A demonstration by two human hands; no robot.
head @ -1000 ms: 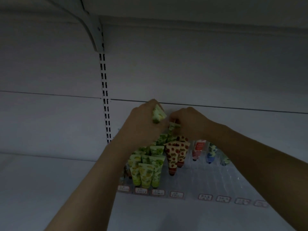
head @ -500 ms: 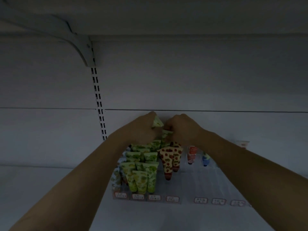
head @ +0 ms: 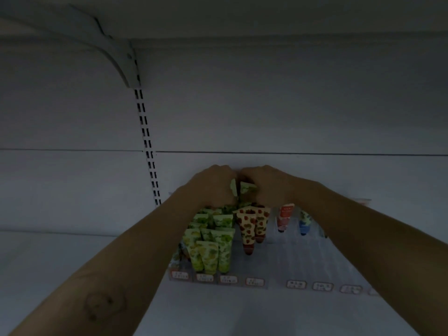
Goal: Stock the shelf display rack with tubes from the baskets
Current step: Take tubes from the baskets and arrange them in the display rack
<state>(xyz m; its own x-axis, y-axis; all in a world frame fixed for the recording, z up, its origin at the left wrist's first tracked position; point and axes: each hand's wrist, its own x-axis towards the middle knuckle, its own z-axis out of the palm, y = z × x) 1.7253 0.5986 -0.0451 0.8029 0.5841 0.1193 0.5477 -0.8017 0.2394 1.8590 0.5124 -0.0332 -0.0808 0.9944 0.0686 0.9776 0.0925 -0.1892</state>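
Observation:
A clear display rack with a row of price labels stands on the white shelf. Its left columns hold several green patterned tubes; beside them stand red-spotted tubes, then a red tube and a blue tube. Both hands meet at the rack's back top. My left hand is closed on a pale green tube. My right hand grips another green tube. The lower ends of both held tubes are hidden behind the stocked rows.
A white back panel with a slotted upright rises behind the rack. A shelf bracket and the upper shelf hang overhead. Bare white shelf surface lies to the left. The scene is dim. No basket is in view.
Both hands have lowered slightly towards the rack's back row with their green tubes. The view has tilted up, showing more of the upper shelf.

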